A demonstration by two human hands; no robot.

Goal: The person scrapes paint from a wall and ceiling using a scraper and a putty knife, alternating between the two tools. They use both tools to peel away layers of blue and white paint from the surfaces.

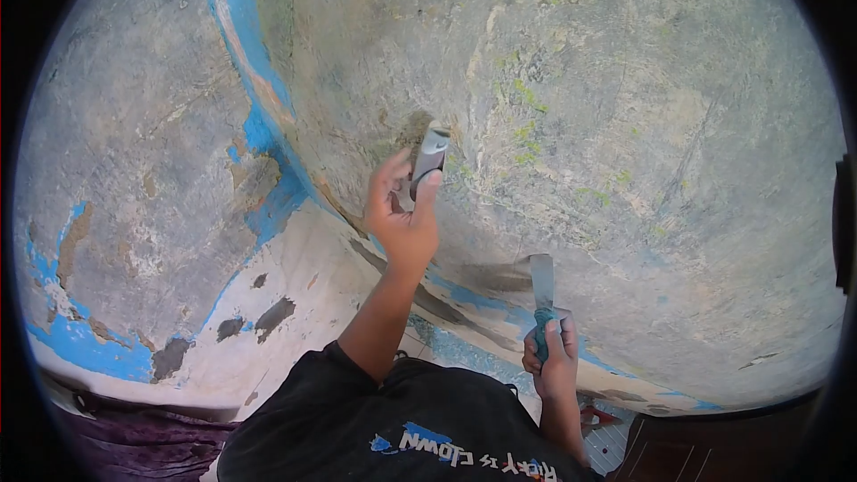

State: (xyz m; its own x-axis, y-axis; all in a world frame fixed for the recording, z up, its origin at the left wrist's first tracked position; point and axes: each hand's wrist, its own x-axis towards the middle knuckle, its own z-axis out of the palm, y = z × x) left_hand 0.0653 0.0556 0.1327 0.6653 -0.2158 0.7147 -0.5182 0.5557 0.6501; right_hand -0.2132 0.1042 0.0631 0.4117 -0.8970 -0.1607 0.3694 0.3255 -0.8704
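Note:
My left hand (406, 219) holds a small dark tool (430, 159) with a shiny silver top end, thumb along its right side. The tool is up against a rough grey curved surface (625, 107), beside a brownish patch; whether it touches cannot be made out. Lower right, my right hand (554, 353) is closed around the teal handle of a scraper (542, 281). Its flat metal blade points up, over the lower part of the grey surface, near a dark smear.
A blue painted strip (241, 18) runs down between two grey rounded forms. Off-white wall (295, 277) with dark chipped spots lies at lower left. Dark purple cloth (134, 446) hangs at the bottom left. A dark brown surface (669, 451) and pale tiles (607, 442) show at lower right.

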